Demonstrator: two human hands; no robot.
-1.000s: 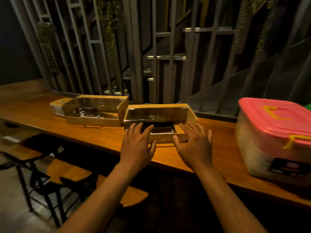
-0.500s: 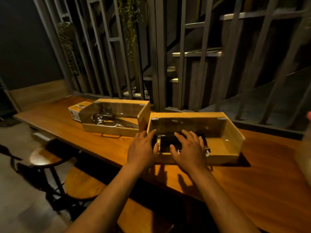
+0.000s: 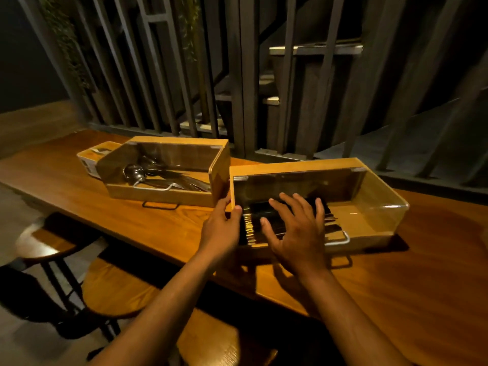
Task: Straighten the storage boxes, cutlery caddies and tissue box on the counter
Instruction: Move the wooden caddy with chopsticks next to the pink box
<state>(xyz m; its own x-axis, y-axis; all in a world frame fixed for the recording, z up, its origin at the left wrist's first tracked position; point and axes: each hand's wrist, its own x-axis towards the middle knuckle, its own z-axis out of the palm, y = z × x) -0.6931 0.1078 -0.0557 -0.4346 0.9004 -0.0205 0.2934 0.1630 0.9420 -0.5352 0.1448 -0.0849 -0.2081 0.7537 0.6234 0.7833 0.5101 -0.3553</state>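
Note:
Two wooden cutlery caddies with clear fronts stand on the wooden counter (image 3: 422,286). The right caddy (image 3: 290,166) holds dark cutlery and sits skewed, its left end almost touching the left caddy (image 3: 163,198), which holds metal spoons. My left hand (image 3: 221,228) grips the right caddy's left end wall, thumb on the front corner. Over that caddy's clear front my right hand (image 3: 295,233) lies flat with fingers spread. A small tissue box (image 3: 89,161) sits behind the left caddy's far left end.
Dark metal railing bars (image 3: 245,75) rise right behind the counter's back edge. Round wooden stools (image 3: 116,289) stand below the front edge at the left. Bare counter stretches to the right of the right caddy.
Both hands have reached forward onto the right caddy; the left hand has taken hold of its left end. The view has swung left, so the pink-lidded storage box is out of sight.

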